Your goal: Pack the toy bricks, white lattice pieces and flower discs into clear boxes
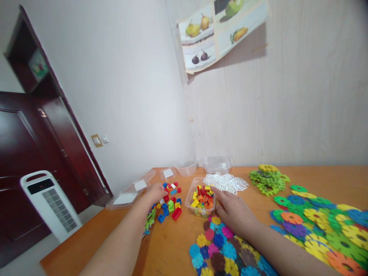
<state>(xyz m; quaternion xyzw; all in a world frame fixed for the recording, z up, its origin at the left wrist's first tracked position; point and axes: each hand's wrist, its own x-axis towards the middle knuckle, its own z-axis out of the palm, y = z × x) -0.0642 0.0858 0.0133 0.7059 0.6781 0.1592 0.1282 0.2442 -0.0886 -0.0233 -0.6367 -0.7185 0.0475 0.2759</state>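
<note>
At the left edge of a loose pile of toy building bricks (170,207) is my left hand (156,192), its fingertips pointing down and mostly hidden from view. The bricks are red, blue, green and yellow, with a few white. To their right stands a clear plastic box (188,203) partly filled with red, orange and yellow bricks (203,196). My right hand (230,210) is at the box's right side, with its index finger over the rim and its thumb along the wall. Flower-shaped plastic discs (218,240) lie under and beside my right wrist.
White plastic pieces (228,182) lie behind the box, with stacked clear containers (217,164) against the wall. Clear lids (125,198) lie at left. Green interlocking pieces (268,182) and larger colourful discs (316,220) spread at right. The orange-brown table (169,249) ends at left.
</note>
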